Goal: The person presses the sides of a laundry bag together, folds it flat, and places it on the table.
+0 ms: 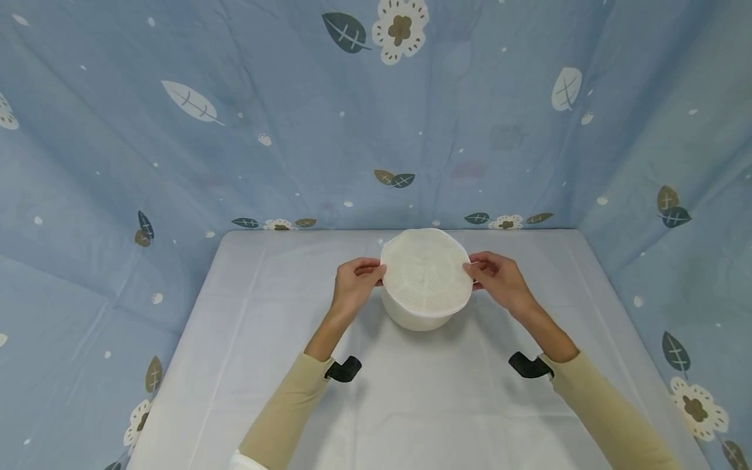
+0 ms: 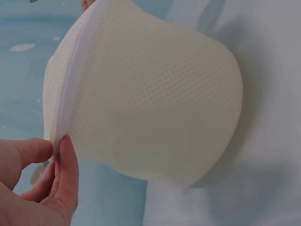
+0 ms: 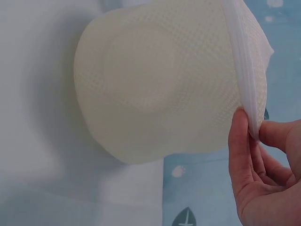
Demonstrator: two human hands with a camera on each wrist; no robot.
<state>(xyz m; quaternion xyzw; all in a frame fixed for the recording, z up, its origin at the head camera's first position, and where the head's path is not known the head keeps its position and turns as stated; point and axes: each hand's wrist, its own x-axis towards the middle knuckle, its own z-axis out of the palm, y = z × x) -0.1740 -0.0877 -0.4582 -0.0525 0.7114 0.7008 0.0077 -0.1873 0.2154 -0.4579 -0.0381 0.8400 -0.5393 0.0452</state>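
A round cream mesh laundry bag stands near the back of the table, its flat top facing up and tilted toward me. White zipper edging runs around its rim. My left hand pinches this rim at the left side, thumb against the top and fingers beneath. At the opposite side my right hand pinches the rim between thumb and fingers, close by the zipper band. Soft honeycomb netting forms the side wall, which bulges outward below the rim. The bag's inside is hidden.
A white cloth covers the table. Blue curtains with leaf and flower prints hang along the back and both sides. Black wrist mounts sit at both sleeve cuffs.
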